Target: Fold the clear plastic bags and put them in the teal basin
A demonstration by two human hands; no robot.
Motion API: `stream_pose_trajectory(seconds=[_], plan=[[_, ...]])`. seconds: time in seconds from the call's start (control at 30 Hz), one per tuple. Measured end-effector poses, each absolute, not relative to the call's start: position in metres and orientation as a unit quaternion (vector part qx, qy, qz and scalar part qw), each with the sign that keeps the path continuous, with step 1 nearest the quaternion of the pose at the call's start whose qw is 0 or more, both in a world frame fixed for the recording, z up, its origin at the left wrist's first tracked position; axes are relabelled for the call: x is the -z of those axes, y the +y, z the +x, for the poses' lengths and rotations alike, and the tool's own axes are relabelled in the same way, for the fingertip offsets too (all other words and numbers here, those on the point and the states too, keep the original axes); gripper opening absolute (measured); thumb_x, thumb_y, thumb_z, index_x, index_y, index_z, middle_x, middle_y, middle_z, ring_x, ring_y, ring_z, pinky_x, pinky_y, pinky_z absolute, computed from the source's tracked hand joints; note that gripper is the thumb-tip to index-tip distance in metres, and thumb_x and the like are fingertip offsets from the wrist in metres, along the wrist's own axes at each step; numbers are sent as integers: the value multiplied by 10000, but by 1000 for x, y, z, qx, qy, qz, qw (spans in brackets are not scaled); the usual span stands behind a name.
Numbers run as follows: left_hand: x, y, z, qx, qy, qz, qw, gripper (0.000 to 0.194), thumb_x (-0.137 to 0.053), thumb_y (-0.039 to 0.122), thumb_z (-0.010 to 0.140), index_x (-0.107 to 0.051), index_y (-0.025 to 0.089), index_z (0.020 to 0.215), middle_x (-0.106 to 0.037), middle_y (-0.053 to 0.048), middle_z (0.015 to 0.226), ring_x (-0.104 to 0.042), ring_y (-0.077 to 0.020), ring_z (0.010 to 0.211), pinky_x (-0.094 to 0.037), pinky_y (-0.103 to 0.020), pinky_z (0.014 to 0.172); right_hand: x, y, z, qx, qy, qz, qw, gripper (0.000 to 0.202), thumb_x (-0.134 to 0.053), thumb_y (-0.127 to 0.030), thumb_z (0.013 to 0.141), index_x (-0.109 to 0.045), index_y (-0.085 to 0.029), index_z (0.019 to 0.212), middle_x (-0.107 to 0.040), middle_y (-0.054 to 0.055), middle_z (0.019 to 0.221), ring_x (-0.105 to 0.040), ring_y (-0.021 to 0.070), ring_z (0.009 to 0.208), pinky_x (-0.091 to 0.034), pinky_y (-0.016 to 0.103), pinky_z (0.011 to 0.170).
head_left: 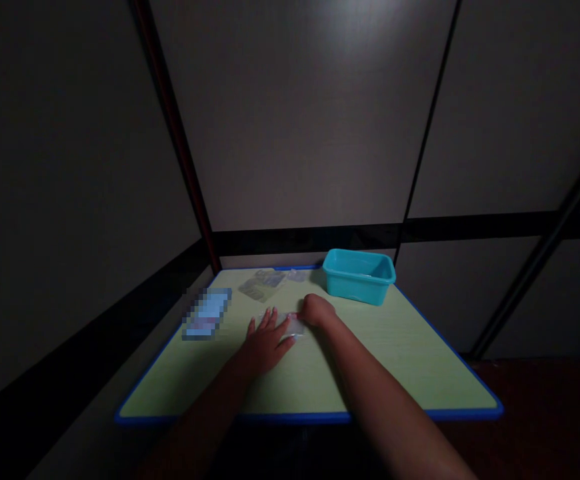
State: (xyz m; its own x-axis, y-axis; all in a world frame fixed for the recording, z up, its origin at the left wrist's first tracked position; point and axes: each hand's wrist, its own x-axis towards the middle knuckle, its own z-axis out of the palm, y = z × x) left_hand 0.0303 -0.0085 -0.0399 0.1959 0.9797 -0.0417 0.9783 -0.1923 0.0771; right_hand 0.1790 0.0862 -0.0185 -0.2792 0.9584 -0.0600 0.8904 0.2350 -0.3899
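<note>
A small clear plastic bag (296, 326) lies flat near the middle of the pale green table (390, 360). My left hand (266, 341) rests on its left part with the fingers spread. At the bag's right end, my right hand (319, 311) is closed, its fingers curled round the edge of the plastic. What the bag contains, if anything, is too small to tell. Behind my hands lie more clear plastic bags (263, 285), flat on the table.
A turquoise plastic basket (357, 288) stands at the back right of the table. On the left side lies a blurred, light blue rectangular object (209, 313). The table has a blue rim, with wall panels behind and to the left.
</note>
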Motion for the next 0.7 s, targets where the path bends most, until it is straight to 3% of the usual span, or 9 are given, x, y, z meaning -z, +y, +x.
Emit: stream_pose_trajectory(seconds=[0.2,0.3,0.43,0.57,0.7], plan=[[40,-8,32,-13,639,768,46,575,-260,546,909,-238,308,1432,-133,-117,1519,-80,-287,1393,-126,-578,1056,19,87,179,-220,-791,-553,140,307,-709,-346,679,-681,-125,891,-692,158,953,-641,250,877,-465,270,683],[40,-8,32,-13,640,767,44,609,-257,549,907,-216,265,1443,-134,-138,1515,-83,-287,1393,-135,-574,1057,23,88,178,-276,-779,-542,151,216,-655,-334,741,-670,-120,712,-688,101,671,-631,174,622,-453,232,554],[43,-7,31,-16,640,767,41,670,-253,541,906,-148,180,1460,-127,-159,1511,-74,-286,1394,-144,-568,1060,28,88,177,-349,-757,-529,161,285,-584,-319,792,-602,-132,578,-535,4,400,-474,102,361,-389,212,407],[42,-4,31,-66,653,753,49,677,-301,505,898,-113,183,1463,-152,-127,1514,-99,-272,1395,-134,-572,1064,29,89,177,-363,-759,-505,195,204,-616,-225,734,-569,-142,554,-435,-49,352,-393,75,351,-321,193,398],[38,4,25,-231,659,715,26,577,-371,389,895,-245,203,1426,-287,-111,1480,-205,-248,1374,-143,-539,1079,24,91,177,-342,-779,-458,256,120,-654,-156,652,-577,-134,564,-501,-43,479,-399,64,472,-302,184,467]])
